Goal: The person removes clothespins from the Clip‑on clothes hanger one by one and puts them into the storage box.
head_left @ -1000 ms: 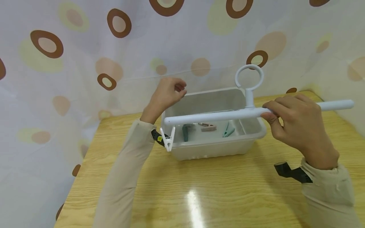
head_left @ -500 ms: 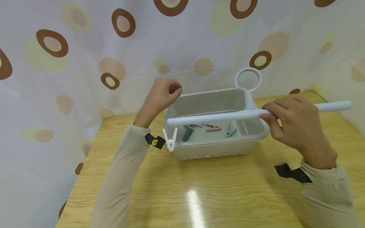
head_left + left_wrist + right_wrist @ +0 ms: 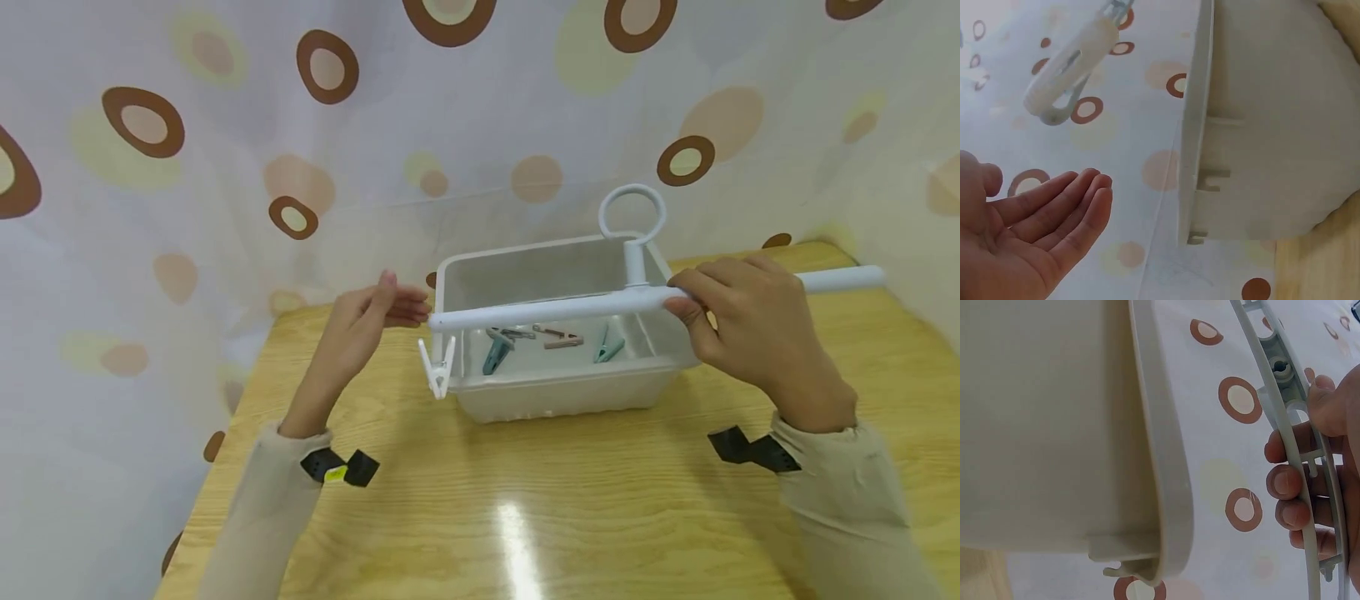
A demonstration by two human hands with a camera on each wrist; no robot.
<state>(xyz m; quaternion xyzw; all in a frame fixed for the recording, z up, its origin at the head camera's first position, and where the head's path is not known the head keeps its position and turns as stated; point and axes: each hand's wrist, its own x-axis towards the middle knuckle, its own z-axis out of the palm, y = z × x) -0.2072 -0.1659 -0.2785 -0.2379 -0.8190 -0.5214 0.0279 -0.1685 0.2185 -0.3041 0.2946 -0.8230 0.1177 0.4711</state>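
My right hand (image 3: 757,321) grips the pale blue bar of a clothes hanger (image 3: 540,312) with a ring hook (image 3: 663,218) standing up from it. The bar slants across above a white plastic bin (image 3: 555,398). In the right wrist view, my fingers curl round the hanger's ribbed underside (image 3: 1297,447). A white clothespin (image 3: 438,368) hangs at the bar's left end; the left wrist view shows it (image 3: 1075,65) from below. My left hand (image 3: 358,327) is beside that end, palm turned inward, fingers extended and holding nothing. A gap separates it from the clothespin in the left wrist view.
Inside the bin lie several loose clothespins: a dark teal one (image 3: 497,353), a pink one (image 3: 564,342) and a light teal one (image 3: 609,349) among them. The bin stands on a wooden table (image 3: 450,492), near a patterned curtain (image 3: 465,108) at the back.
My left hand has come down and left from above the bin's left side, its fingers straightening. My right hand has shifted slightly left with the hanger; the clothespin still hangs at its end.
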